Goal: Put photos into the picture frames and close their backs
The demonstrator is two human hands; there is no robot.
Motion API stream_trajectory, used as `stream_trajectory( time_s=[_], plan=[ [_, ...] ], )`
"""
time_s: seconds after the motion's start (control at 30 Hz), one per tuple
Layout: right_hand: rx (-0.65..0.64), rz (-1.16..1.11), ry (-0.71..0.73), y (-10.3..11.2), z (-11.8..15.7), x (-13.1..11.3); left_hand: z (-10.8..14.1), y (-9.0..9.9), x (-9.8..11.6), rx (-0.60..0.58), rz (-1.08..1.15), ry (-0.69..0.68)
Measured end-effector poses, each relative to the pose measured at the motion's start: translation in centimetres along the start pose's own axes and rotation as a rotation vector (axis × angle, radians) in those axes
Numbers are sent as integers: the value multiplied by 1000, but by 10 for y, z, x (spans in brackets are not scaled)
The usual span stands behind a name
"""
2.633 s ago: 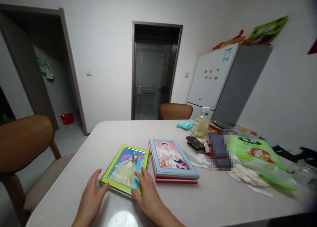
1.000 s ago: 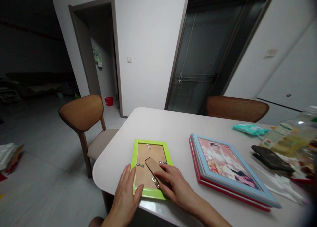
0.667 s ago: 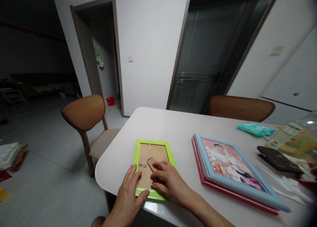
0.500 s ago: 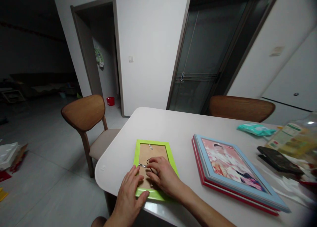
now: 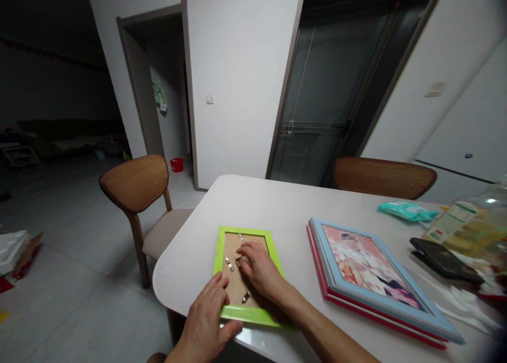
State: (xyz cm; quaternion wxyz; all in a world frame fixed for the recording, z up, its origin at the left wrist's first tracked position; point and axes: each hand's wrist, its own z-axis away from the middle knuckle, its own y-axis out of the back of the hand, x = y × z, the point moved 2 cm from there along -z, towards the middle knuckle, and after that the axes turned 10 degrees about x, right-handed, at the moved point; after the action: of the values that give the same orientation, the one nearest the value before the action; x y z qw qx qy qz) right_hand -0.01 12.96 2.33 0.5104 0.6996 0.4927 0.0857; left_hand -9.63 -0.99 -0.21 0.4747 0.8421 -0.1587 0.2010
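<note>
A lime-green picture frame (image 5: pixel 249 314) lies face down on the table, its brown backing board (image 5: pixel 234 286) showing. My left hand (image 5: pixel 208 313) grips the near left corner, fingers on the left side and thumb along the front edge. Over the middle of the board, my right hand (image 5: pixel 259 268) has its fingers curled and pinched at a small dark piece that I cannot make out. One metal clip (image 5: pixel 229 264) sits at the left of the board, slanted inward. Another clip (image 5: pixel 246 297) is near the bottom, and a third clip (image 5: pixel 241 238) at the top.
Right of the green frame lies a stack of frames, a light blue frame (image 5: pixel 356 278) with a photo on top of a red frame (image 5: pixel 317 268). Beyond are a teal packet (image 5: pixel 407 211), a black wallet-like object (image 5: pixel 443 260) and a clear plastic container (image 5: pixel 459 220). Wooden chairs (image 5: pixel 134 180) stand around the table.
The left clip has turned from lying across the frame's edge to slanting inside the board. My right hand has moved slightly up, uncovering the bottom clip. My left hand stays at the corner.
</note>
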Motion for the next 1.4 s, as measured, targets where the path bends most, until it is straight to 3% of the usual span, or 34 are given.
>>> stream_trajectory(
  time_s=[0.13,0.27,0.57,0.83,1.27,1.4],
  plan=[
    [-75,113,-80,22,10,32,-1,2,-2,-16,31,16],
    [-69,189,-136,23,11,45,-2,2,-3,5,63,26],
    [-28,190,-93,-1,-11,28,0,0,-4,22,99,37],
    [9,238,-177,-32,-40,29,0,-3,-8,14,76,46],
    [-14,213,-172,-20,-36,18,-4,3,-1,7,114,70],
    [11,174,-147,-7,-21,11,-3,0,-5,32,134,71]
  ],
)
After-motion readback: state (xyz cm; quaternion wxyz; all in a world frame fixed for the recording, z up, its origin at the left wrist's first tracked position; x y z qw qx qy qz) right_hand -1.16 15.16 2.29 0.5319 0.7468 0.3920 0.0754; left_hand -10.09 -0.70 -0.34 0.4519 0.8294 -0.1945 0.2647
